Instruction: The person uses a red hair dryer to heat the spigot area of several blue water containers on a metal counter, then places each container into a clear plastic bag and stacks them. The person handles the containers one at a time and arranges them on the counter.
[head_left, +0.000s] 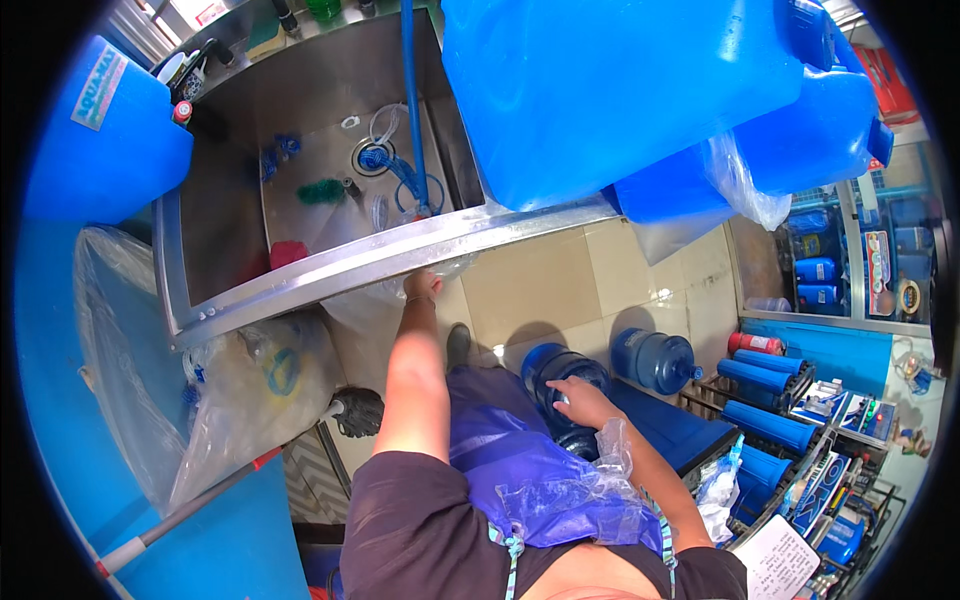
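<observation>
My left hand (422, 286) is at the underside of the steel sink's front rim (360, 259). Its fingers are curled on thin clear plastic (453, 265), partly hidden by the rim. My right hand (583, 401) is held before my body with its fingers apart and nothing in them. Seen from above, it overlaps a round blue water bottle (545, 358) on the floor; whether it touches the bottle cannot be told. Another round blue bottle (651, 361) lies on its side to the right. A purple plastic apron (517, 465) covers my front.
In the sink lie a green brush (321, 192), a blue hose (411, 97) and a red piece (289, 253). Large blue containers (615, 82) overhang its right side. At left are a clear bag (255, 397), a mop head (358, 412) and a pole (187, 510). Blue filter housings (769, 427) stand right.
</observation>
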